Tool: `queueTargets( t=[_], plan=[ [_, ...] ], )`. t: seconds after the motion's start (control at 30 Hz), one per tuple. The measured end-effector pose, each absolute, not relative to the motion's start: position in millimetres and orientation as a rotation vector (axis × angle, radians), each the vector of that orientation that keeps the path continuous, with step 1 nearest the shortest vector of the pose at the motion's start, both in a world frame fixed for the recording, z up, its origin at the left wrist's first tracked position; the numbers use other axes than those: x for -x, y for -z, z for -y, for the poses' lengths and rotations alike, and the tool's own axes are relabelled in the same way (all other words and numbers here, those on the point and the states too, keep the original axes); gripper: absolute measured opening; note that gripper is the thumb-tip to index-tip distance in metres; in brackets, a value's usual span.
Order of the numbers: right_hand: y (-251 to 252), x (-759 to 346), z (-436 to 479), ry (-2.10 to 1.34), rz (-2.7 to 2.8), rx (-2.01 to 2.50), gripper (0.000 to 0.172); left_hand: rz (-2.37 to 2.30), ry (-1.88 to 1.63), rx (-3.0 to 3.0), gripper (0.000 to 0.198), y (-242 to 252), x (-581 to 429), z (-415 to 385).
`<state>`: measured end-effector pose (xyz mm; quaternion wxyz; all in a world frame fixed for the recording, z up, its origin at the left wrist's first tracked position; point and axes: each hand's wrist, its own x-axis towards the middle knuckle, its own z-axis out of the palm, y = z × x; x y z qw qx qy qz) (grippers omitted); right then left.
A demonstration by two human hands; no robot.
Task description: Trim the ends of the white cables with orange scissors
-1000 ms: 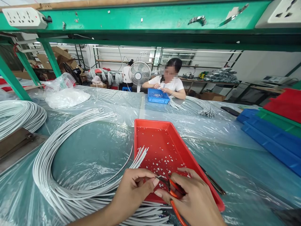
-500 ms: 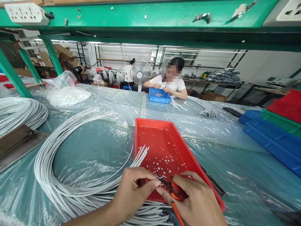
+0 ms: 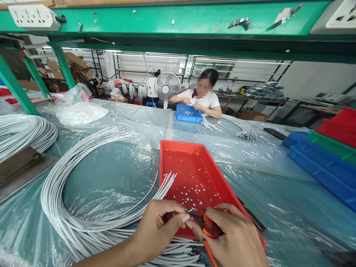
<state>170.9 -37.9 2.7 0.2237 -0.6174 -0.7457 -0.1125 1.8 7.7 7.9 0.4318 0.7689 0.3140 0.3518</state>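
My left hand (image 3: pixel 158 230) is closed in a pinch over the near edge of the red tray (image 3: pixel 214 174); what it pinches is too small to name. My right hand (image 3: pixel 236 241) grips orange-handled cutters (image 3: pixel 207 228), whose dark jaws meet my left fingertips. A big curved bundle of white cables (image 3: pixel 69 207) lies left of the tray, with cut ends resting over the tray's left rim. Small white bits of insulation (image 3: pixel 194 193) are scattered in the tray.
Clear plastic sheeting (image 3: pixel 116 174) covers the table. Blue, green and red trays (image 3: pixel 325 152) are stacked at right. Another person (image 3: pixel 204 98) works across the table at a blue tray (image 3: pixel 189 113) beside a fan (image 3: pixel 167 86). A dark tool (image 3: pixel 253 215) lies right of the red tray.
Both hands have barely shifted; the cutter jaws stay at my left fingertips. The view has moved very slightly.
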Motion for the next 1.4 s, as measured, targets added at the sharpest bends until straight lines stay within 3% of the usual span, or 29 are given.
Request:
queueTargets(
  t=[0.23,0.5,0.67,0.83,0.97,1.2,1.4],
  plan=[
    [0.0,-164.0,39.3,0.187,2.034,1.792,0.042,-0.757,-1.365,-2.404,0.018,7.6,0.8,-5.4],
    [2.1,-171.0,38.1,0.295,2.029,1.74,0.039,-0.74,-0.826,-1.912,0.029,-10.4,1.2,-7.5],
    [0.8,-169.3,35.7,-0.165,1.902,1.696,0.037,-0.842,-0.947,-1.559,0.022,-2.6,-2.0,-8.8],
    [-0.1,-164.2,31.1,-0.645,1.592,1.436,0.018,-0.922,-1.021,-1.525,0.017,1.8,-2.7,-7.7],
    [0.7,-158.5,28.0,-0.784,1.442,1.334,0.01,-0.934,-1.027,-1.524,0.014,0.3,-3.4,-4.9],
    [-0.9,-153.0,24.6,-0.896,1.319,1.25,0.023,-0.927,-1.038,-1.528,0.016,0.5,-4.9,-3.3],
    [3.4,-150.9,20.8,-0.918,1.312,1.222,0.022,-0.929,-1.022,-1.53,0.018,2.2,-5.0,-3.4]
  ],
)
